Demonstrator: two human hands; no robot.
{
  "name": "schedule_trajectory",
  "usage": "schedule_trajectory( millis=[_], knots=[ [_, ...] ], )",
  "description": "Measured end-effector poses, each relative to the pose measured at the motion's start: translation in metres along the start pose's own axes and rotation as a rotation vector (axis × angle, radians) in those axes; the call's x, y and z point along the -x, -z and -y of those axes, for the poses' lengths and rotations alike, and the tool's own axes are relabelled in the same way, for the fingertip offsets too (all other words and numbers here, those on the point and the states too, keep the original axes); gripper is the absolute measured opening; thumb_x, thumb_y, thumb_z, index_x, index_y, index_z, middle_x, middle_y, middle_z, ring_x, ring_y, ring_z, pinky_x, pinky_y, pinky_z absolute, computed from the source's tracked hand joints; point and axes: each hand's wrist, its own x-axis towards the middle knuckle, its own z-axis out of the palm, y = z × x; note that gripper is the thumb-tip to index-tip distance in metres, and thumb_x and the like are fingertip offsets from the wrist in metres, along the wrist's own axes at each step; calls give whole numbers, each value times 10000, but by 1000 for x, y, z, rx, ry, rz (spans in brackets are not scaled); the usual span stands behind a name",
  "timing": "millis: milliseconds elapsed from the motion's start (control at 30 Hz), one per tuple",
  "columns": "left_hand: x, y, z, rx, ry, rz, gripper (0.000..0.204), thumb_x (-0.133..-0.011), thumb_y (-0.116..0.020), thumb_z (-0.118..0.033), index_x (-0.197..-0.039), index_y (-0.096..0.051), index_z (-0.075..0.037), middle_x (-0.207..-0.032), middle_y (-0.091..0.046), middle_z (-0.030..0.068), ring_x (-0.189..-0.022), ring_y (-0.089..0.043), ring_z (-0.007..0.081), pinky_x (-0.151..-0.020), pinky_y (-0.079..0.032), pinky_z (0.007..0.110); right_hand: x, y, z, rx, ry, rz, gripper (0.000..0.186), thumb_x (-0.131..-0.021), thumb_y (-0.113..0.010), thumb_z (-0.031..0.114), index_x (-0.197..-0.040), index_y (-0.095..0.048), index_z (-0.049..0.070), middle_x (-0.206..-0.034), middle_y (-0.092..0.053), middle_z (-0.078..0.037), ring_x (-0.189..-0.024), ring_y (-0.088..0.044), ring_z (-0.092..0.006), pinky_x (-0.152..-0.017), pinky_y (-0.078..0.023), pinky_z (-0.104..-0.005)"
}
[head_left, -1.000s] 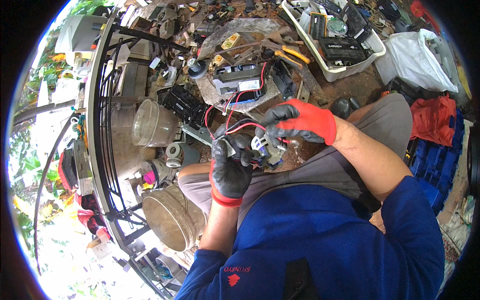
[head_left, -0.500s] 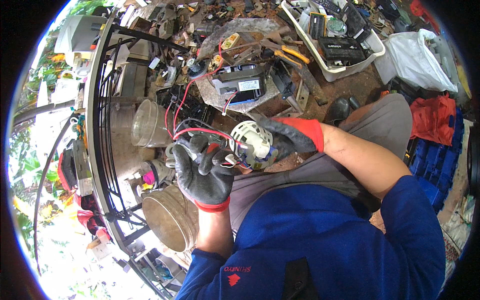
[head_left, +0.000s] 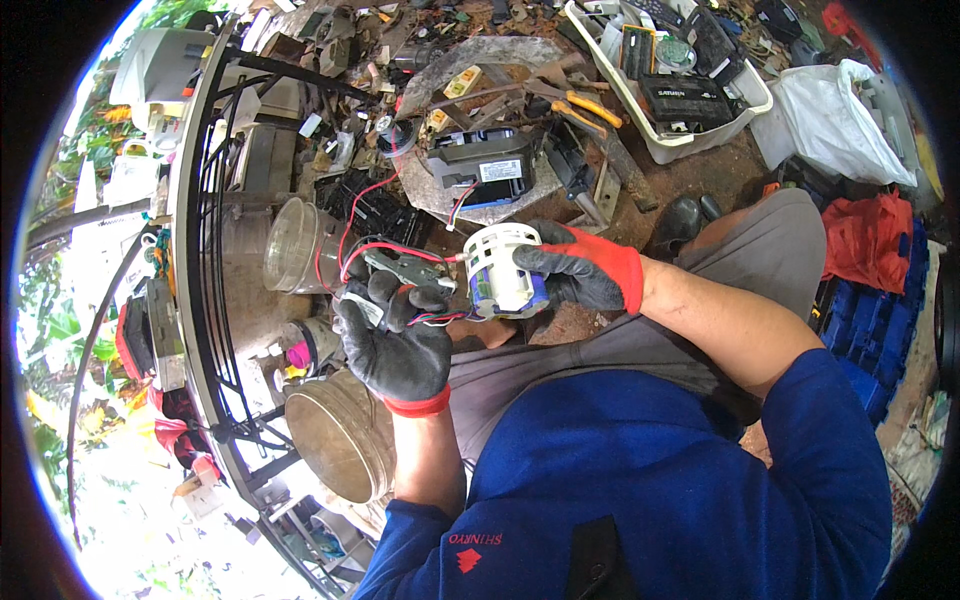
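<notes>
Gloved in black and red, my right hand (head_left: 585, 268) grips a white slotted cylindrical battery pack (head_left: 502, 262) from its right side, with blue-purple cells showing through the lower part. My left hand (head_left: 395, 345) is palm up, fingers curled around a grey-green, board-like part (head_left: 412, 268); the fingers hide much of it. A thick red wire (head_left: 395, 246) bridges the part and the pack, and thin coloured wires (head_left: 440, 320) run between them lower down. From the part, a thin red lead (head_left: 352, 215) trails away toward the clutter.
Beyond my hands, a black plastic housing (head_left: 485, 165) rests on a stone slab. Yellow-handled pliers (head_left: 590, 105) lie beside it. A white bin (head_left: 665, 150) of electronics stands far right, a clear tub (head_left: 295, 245) and brown bucket (head_left: 335, 435) left, by a black metal frame (head_left: 195, 250).
The battery pack has turned more upright, showing its cells, and my right hand has shifted its hold on it. My left hand has moved slightly left; the red lead has slid nearer.
</notes>
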Motion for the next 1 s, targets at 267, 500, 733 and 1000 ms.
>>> schedule_trajectory(
  millis=[267,500,733,1000],
  knots=[
    [9,31,2,-149,-38,-82,304,-1022,-496,-157,-1304,-581,-77,-1241,-646,127,-1168,-613,315,-1148,-357,553,-4,29,-8,589,163,-192,508,-971,-683,203,-1412,-509,22,-1297,-635,-83,-1147,-620,-149,-972,-509,-325],
    [12,32,10,-219,5,-48,298,-1019,-515,-234,-1280,-595,-115,-1304,-614,117,-1325,-516,318,-1183,-309,562,0,7,-5,233,32,-152,492,-992,-660,258,-1410,-532,31,-1271,-653,-66,-1133,-627,-141,-959,-519,-323],
    [15,31,22,-388,29,-28,330,-1029,-538,-286,-1298,-602,-105,-1353,-616,136,-1296,-550,341,-1173,-322,550,0,0,4,251,-19,-126,495,-1021,-602,338,-1426,-532,63,-1243,-661,-44,-1104,-637,-122,-910,-543,-312],
    [18,42,34,-703,-63,-161,617,-942,-683,-239,-1476,-417,-83,-1334,-597,176,-1225,-588,293,-1081,-428,438,6,-6,6,514,4,-150,570,-1038,-463,526,-1366,-573,74,-1094,-696,-63,-865,-709,-142,-608,-598,-293]
  ],
)
